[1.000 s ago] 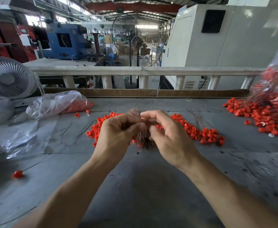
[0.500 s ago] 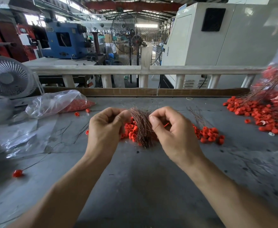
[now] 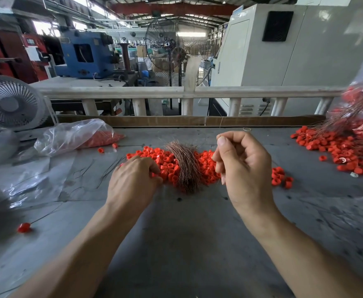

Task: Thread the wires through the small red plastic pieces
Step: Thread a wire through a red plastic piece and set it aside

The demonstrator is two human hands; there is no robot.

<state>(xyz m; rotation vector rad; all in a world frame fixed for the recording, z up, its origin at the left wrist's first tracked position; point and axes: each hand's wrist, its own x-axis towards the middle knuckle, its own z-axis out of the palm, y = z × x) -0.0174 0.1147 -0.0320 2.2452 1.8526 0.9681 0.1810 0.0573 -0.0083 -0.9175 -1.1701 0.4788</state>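
Wires (image 3: 184, 166) mostly wait unthreaded mid-worktop; our right hand (image 3: 240, 166) pinches one, our left hand (image 3: 133, 179) grips a red piece (image 3: 154, 174) from the loose heap (image 3: 206, 168), threaded ones (image 3: 348, 147) at the right edge.

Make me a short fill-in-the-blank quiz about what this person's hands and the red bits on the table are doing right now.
1. The right hand pinches a single thin ____ between thumb and finger.
2. The left hand rests on the pile of ____ plastic pieces.
3. The wire bundle lies ____ the two hands.
4. A clear bag of pieces lies to the ____ of the pile.

Missing words: wire; red; between; left
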